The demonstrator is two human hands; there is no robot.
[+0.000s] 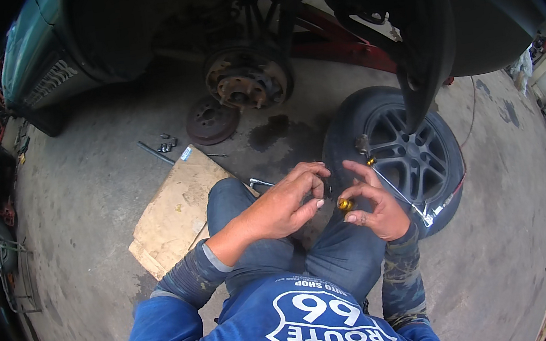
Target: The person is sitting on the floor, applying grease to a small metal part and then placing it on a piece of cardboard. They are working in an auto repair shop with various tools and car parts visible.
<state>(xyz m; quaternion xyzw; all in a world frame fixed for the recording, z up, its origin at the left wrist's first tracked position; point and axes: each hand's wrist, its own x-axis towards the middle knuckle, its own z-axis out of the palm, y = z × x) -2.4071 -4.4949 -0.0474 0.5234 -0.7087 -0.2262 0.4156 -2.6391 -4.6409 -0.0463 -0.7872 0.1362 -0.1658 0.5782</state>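
My right hand (385,211) pinches a small gold-coloured cylindrical piece (345,204) between its thumb and fingers, over my right knee. Facing it, a short gap away, is my left hand (290,202), fingers curved and thumb apart from them, with nothing visible in it. To the right lies a wheel (412,154) with dark spokes and a black tyre. A second small gold-coloured piece (371,160) and a dark metal part (362,143) rest on it, along with a ratchet (428,217). Ahead, the hub (240,88) of the raised vehicle is exposed.
A rusty brake drum (208,121) lies on the stained concrete below the hub. Several lug nuts (166,143) and a metal bar (155,153) are left of it. Flattened cardboard (172,205) lies by my left leg, near a chrome wrench (261,182). A red jack (353,50) is under the vehicle.
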